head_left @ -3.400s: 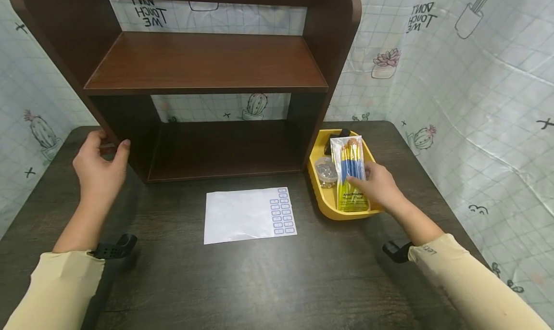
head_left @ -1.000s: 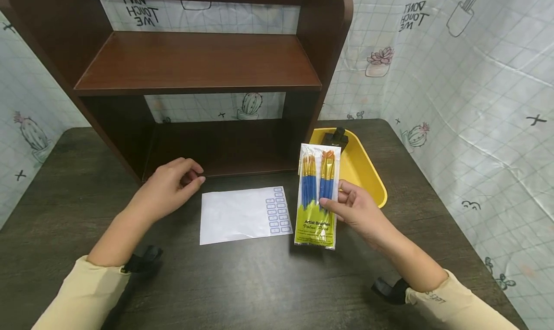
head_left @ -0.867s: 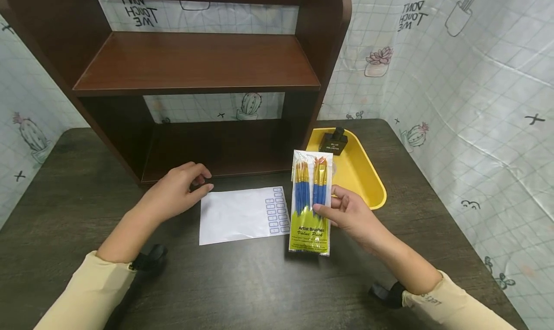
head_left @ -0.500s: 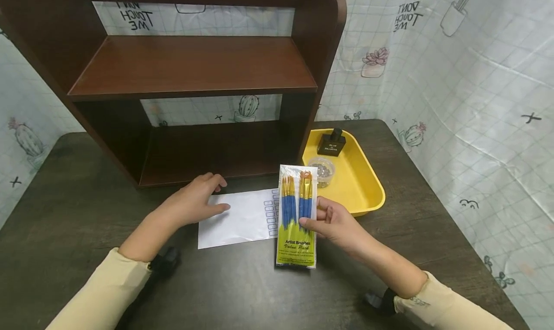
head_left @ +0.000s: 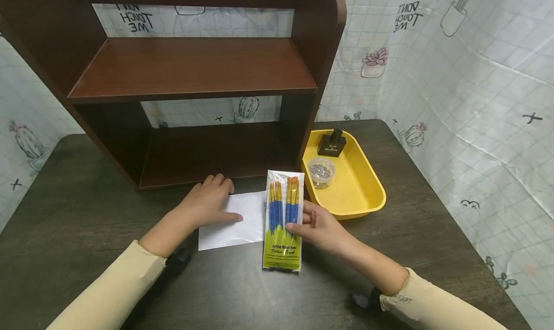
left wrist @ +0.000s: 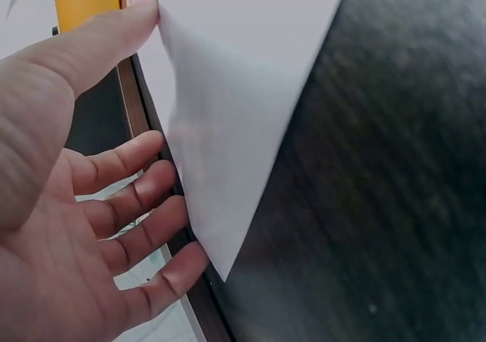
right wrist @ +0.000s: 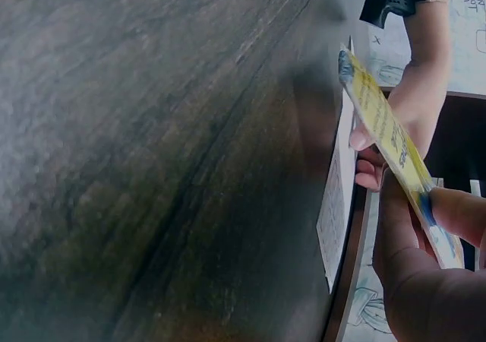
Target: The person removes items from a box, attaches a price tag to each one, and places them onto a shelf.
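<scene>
My right hand (head_left: 322, 226) pinches a clear pack of paintbrushes (head_left: 282, 222), thumb on the front and fingers behind. The brushes have blue handles and orange tips, above a yellow-green printed label. The pack is upright over the right part of a white sheet of paper (head_left: 246, 219), hiding most of its printed boxes. My left hand (head_left: 207, 206) is at the paper's far left side, fingers spread and slightly bent. In the left wrist view its thumb touches the sheet (left wrist: 228, 106) and the fingertips lie along its edge. The right wrist view shows the pack (right wrist: 391, 140) edge-on.
A dark brown two-tier shelf (head_left: 195, 70) stands behind the paper. To its right is a yellow tray (head_left: 359, 190) holding a black bottle (head_left: 331, 145) and a small clear tub (head_left: 321, 171) of silvery bits. Patterned sheeting hangs around the dark table (head_left: 216, 296).
The brush pack has come out of the yellow tray and moved left over the paper in my right hand. My left hand has left the shelf's side and moved right onto the paper.
</scene>
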The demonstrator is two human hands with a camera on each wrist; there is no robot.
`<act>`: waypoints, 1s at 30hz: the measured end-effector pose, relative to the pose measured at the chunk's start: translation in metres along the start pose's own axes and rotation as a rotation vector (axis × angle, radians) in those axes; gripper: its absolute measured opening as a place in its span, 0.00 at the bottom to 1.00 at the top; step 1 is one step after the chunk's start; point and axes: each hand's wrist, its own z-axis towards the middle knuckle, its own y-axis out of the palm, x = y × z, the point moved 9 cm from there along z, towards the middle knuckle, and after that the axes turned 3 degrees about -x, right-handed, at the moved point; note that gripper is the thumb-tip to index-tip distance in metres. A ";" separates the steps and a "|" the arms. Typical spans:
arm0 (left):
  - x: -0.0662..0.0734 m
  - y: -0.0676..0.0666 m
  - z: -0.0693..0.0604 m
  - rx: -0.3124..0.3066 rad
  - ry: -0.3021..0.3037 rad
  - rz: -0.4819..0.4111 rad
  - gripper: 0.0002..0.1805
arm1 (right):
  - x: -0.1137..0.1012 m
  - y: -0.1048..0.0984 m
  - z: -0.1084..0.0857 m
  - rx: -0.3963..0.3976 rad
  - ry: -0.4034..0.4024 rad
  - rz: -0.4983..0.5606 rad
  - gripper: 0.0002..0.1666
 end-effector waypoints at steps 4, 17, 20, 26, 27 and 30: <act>-0.004 -0.001 0.001 -0.014 -0.030 -0.012 0.36 | 0.000 0.004 0.002 -0.009 -0.025 -0.004 0.32; -0.019 0.004 0.001 -0.107 -0.091 -0.200 0.40 | -0.003 0.010 0.007 0.006 -0.079 -0.110 0.32; -0.017 0.003 0.002 -0.124 -0.071 -0.219 0.39 | -0.004 0.009 0.007 0.017 -0.072 -0.126 0.31; -0.018 0.002 0.002 -0.094 -0.058 -0.266 0.28 | -0.005 0.008 0.008 0.037 -0.091 -0.170 0.27; -0.018 0.001 0.002 -0.076 -0.055 -0.281 0.24 | -0.005 0.008 0.008 0.043 -0.094 -0.184 0.27; -0.018 -0.009 -0.002 0.012 -0.031 -0.319 0.13 | -0.006 0.006 0.008 0.061 -0.090 -0.218 0.25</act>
